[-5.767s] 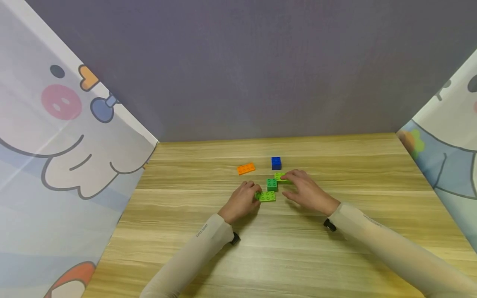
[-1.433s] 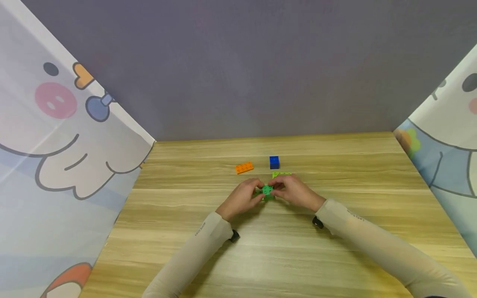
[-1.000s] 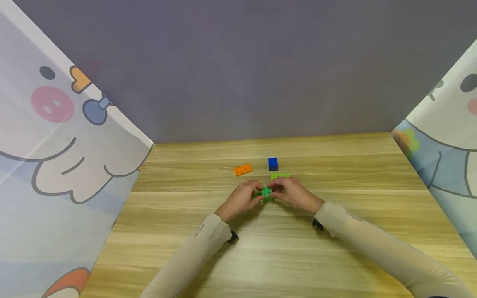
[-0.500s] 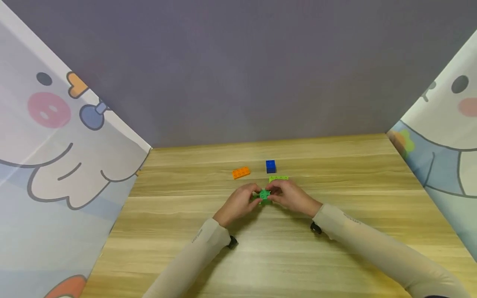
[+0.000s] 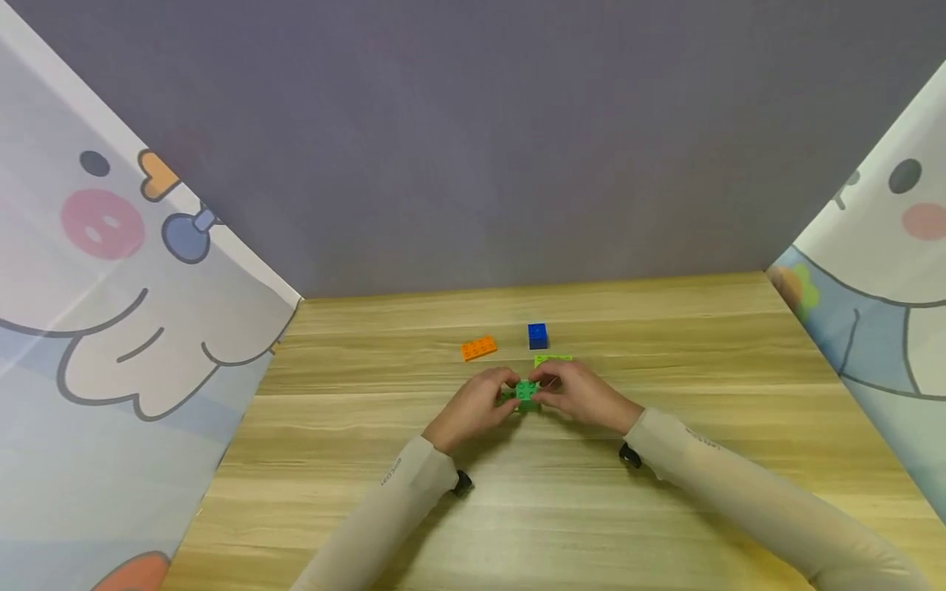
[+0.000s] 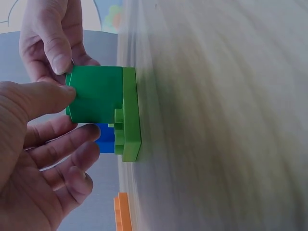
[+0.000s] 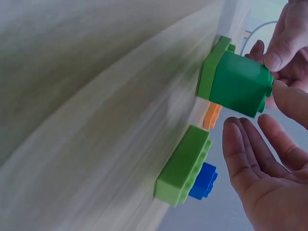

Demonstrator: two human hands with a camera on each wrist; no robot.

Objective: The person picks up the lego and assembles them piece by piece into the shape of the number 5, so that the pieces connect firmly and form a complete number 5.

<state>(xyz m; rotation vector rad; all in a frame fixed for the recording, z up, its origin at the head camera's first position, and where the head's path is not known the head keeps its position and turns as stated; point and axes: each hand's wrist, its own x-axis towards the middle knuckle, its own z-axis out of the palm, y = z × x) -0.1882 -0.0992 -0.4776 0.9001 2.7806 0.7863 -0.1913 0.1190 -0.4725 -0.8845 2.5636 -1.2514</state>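
A green brick (image 5: pixel 526 390) stands on the right part of a lime plate (image 6: pixel 131 115), whose left studs show bare in the left wrist view. My left hand (image 5: pixel 473 406) holds the brick's upper left side between thumb and fingers. From the right, my right hand (image 5: pixel 587 396) pinches the same brick near its top, thumb at the near side. In the right wrist view the green brick (image 7: pixel 240 84) sits flush against its plate, as far as can be seen. Part of the plate is hidden by the left fingers in the head view.
Behind the right fingers lies a second lime piece (image 7: pixel 180 168), partly hidden in the head view. A blue brick (image 5: pixel 537 336) stands farther back, with an orange plate (image 5: pixel 479 348) to its left. A grey wall (image 5: pixel 517 164) rises behind the wooden table (image 5: pixel 562 509).
Since the oldest frame, the green brick has moved from behind the near lime plate onto it, and both hands have closed in on it. Over the last second the hands have hardly moved.
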